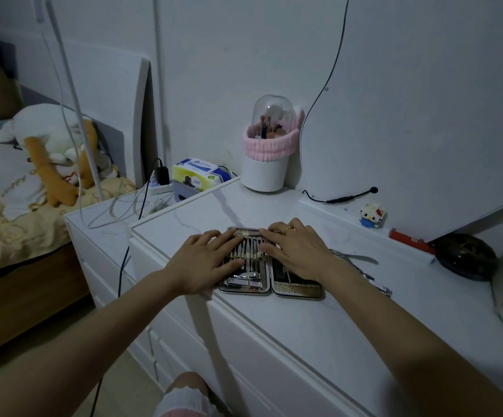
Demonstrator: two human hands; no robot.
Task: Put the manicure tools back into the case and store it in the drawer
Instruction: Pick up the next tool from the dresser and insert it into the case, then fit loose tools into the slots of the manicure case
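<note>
A metal manicure case (269,288) lies open flat on the white dresser top (319,311), near its front edge. Its left half holds a row of steel tools (250,251) under a band and a clipper (245,281) below them. My left hand (205,260) rests on the left half with straight fingers touching the tools. On the right half lies my right hand (296,251), fingers spread flat and reaching over the hinge. Loose steel tools, a nipper and a file (358,261), lie on the dresser just right of the case.
At the back stand a white brush holder with a clear dome (269,145), a block figurine (370,215), a red item (409,237) and a dark round case (465,255). A tissue pack (199,173) and power strip sit left; closed drawer fronts (259,341) lie below.
</note>
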